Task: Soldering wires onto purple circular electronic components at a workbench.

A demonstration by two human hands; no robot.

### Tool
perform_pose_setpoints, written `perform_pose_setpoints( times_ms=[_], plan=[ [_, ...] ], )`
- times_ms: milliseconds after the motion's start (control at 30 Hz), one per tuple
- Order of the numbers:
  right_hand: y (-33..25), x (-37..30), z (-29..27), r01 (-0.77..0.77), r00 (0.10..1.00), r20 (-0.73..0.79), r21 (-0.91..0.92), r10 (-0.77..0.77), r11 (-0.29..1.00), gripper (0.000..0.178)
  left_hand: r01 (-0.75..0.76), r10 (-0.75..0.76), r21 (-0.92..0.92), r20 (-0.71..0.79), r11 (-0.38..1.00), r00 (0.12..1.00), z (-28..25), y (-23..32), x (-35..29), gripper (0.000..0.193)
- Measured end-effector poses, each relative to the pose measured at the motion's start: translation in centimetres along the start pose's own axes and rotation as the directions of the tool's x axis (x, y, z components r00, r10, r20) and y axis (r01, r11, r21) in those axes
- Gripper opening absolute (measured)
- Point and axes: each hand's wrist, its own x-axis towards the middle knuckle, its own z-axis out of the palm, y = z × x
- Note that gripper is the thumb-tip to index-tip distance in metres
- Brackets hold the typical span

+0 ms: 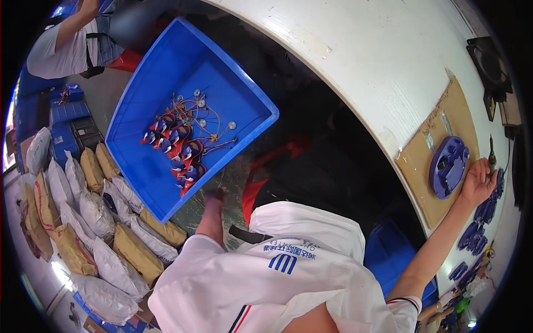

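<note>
At the right side of the white table, my right hand (478,182) has its fingers closed round a slim dark tool (492,157) that looks like a screwdriver, its thin end pointing away from me. Next to that wrist, an oval purple plastic housing (448,169) with hollows in it lies on a sheet of brown cardboard (425,180). My left hand (215,194) hangs low beside my body, near the edge of a large blue bin (186,61). It is dark and smeared, so its fingers do not show clearly.
Inside the bin are several red, purple and white parts (180,144) with wires and round metal discs. More purple housings (474,238) lie along the table. Filled sacks (100,222) stand at the left. Another person (72,47) is at the far left. A black fan-like device (489,65) is at the far right.
</note>
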Motion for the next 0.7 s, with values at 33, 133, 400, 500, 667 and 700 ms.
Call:
perform_pose_setpoints(
  times_ms=[33, 133, 400, 500, 667, 700],
  plan=[
    [-0.2, 0.0, 0.0, 0.010, 1.000, 0.005, 0.001, -0.010, 1.000, 0.014, 0.061, -0.087, -0.205, -0.123, 0.977, 0.989, -4.3, -0.2, 1.0, 0.038],
    [0.2, 0.3, -0.2, 0.012, 1.000, 0.009, 0.029, -0.012, 1.000, 0.013, 0.083, -0.304, -0.582, -0.294, 0.809, 0.906, -7.2, 2.7, 6.2, 0.048],
    [-1.1, 0.6, -1.3, -0.074, 0.997, 0.029, -0.003, 0.074, 0.997, 0.012, -0.333, 0.492, 0.521, -0.200, 0.786, 0.847, -8.3, 1.1, 9.6, 0.056],
    [-1.8, 0.6, -1.5, -0.088, 0.996, -0.015, -0.024, 0.088, 0.996, 0.011, -0.170, 0.090, -0.187, -0.377, 0.967, 0.922, -8.3, 2.0, 7.6, 0.060],
    [-1.8, 1.1, -0.9, -0.112, 0.994, -0.022, -0.018, 0.111, 0.994, 0.009, -0.026, -0.280, -0.789, -0.248, 0.614, 0.927, -8.8, 3.7, 5.1, 0.063],
    [-2.1, 1.3, -0.9, -0.114, 0.993, -0.022, -0.014, 0.114, 0.993, 0.009, -0.038, -0.221, -0.760, -0.236, 0.649, 0.946, -9.2, 3.5, 4.6, 0.061]
  ],
)
